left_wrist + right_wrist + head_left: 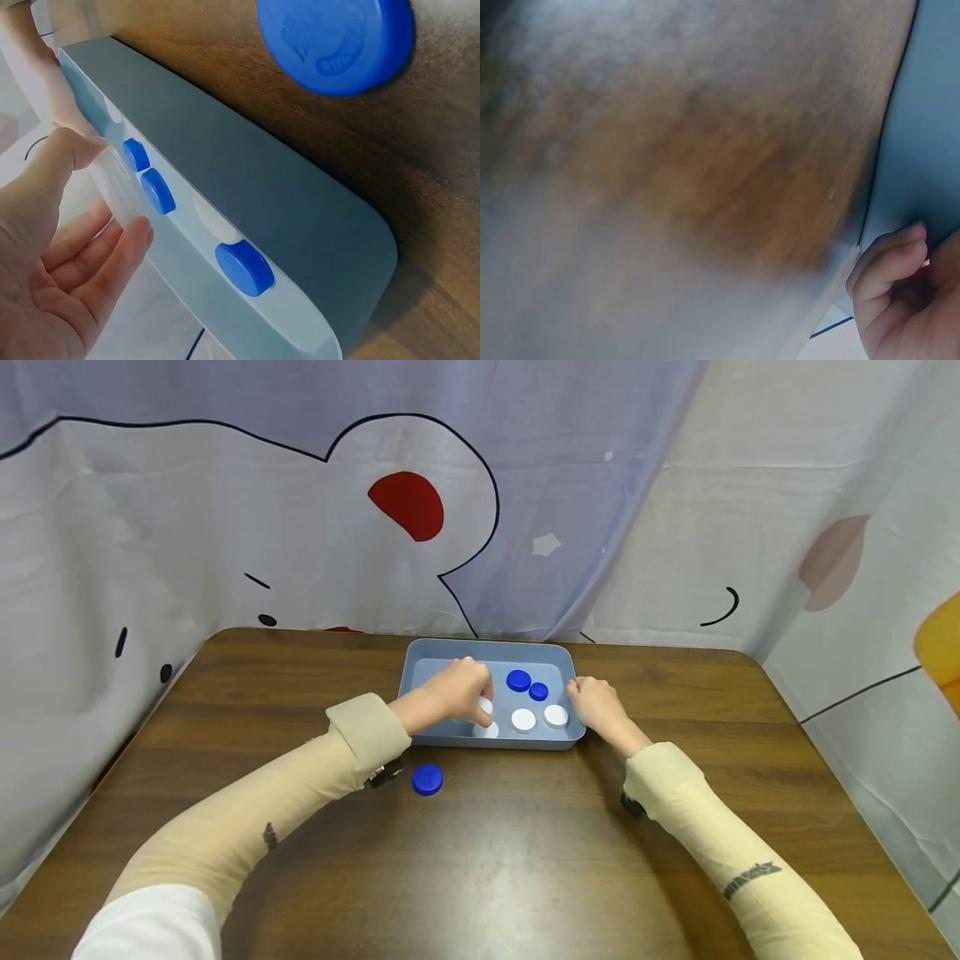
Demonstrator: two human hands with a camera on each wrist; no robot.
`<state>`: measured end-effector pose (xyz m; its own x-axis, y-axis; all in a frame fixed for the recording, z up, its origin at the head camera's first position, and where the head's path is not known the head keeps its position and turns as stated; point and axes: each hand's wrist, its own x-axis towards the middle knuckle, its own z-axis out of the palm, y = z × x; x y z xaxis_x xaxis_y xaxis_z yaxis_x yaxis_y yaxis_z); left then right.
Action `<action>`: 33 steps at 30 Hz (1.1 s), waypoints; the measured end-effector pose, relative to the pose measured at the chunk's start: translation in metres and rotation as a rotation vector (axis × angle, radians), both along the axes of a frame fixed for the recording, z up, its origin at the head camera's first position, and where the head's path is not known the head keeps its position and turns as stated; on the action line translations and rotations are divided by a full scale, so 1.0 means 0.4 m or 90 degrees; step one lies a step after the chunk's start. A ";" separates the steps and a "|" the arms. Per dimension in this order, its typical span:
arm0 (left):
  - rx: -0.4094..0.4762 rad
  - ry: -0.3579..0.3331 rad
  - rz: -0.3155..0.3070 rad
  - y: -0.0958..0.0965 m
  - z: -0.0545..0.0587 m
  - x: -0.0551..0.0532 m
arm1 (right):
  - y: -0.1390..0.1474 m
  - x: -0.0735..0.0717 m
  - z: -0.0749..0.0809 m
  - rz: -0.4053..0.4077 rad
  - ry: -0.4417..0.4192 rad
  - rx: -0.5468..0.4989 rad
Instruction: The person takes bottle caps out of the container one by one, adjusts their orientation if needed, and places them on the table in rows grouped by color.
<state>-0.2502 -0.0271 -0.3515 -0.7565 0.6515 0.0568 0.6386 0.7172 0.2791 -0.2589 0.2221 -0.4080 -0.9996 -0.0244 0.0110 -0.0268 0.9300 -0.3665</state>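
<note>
A white bottle cap (118, 184) is pinched between the thumb and fingers of my left hand (457, 688), just above the grey-blue tray (498, 744). Below it in the tray lies another white cap (486, 730), partly covered by the hand. My right hand (597, 703) grips the tray's right rim with curled fingers. Two more white caps (523, 720) lie in the right half, near two blue caps (518, 680). The left wrist view also shows a blue cap (244, 268) at the tray's left end, which the left hand hides from the head view.
On the brown wooden table (525, 843), a large blue cap (427, 779) lies in front of the tray, close to the left wrist. A patterned curtain (300, 527) hangs behind the table's far edge.
</note>
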 end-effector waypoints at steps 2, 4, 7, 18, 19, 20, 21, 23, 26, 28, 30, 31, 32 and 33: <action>0.003 0.004 0.001 -0.004 0.002 0.004 | 0.000 -0.001 0.000 0.000 0.003 0.001; 0.004 0.008 0.002 -0.007 0.004 0.009 | 0.002 -0.002 0.000 0.002 0.004 0.002; 0.009 0.011 0.000 -0.010 0.007 0.017 | 0.004 -0.004 0.000 0.005 0.007 0.001; 0.062 0.024 -0.028 -0.024 0.022 0.083 | 0.006 -0.007 -0.003 0.010 0.005 0.000; 0.066 0.027 -0.029 -0.026 0.026 0.090 | 0.006 -0.007 -0.002 0.010 0.005 0.000; 0.069 0.029 -0.031 -0.029 0.030 0.097 | 0.006 -0.008 -0.002 0.010 0.003 0.000; 0.070 0.032 -0.032 -0.031 0.034 0.103 | 0.006 -0.009 -0.001 0.010 0.002 0.001; 0.071 0.036 -0.033 -0.036 0.043 0.115 | 0.004 -0.010 0.000 0.011 0.002 0.000; 0.070 0.041 -0.034 -0.044 0.049 0.127 | 0.001 -0.010 0.001 0.012 0.002 0.002; 0.070 0.044 -0.035 -0.048 0.050 0.134 | -0.001 -0.009 0.003 0.012 0.000 0.001; 0.070 0.048 -0.038 -0.054 0.050 0.140 | 0.000 -0.008 0.002 0.014 -0.002 0.001; 0.070 0.049 -0.038 -0.057 0.050 0.143 | 0.001 -0.007 0.002 0.014 -0.002 0.002; 0.072 0.048 -0.039 -0.059 0.050 0.146 | 0.002 -0.006 0.001 0.012 -0.004 0.002; 0.074 0.050 -0.040 -0.061 0.051 0.148 | 0.003 -0.006 0.001 0.011 -0.006 0.003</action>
<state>-0.1909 -0.0514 -0.3313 -0.7046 0.6833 0.1912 0.7043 0.6408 0.3054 -0.2611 0.2235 -0.4076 -0.9991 -0.0424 0.0013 -0.0400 0.9311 -0.3625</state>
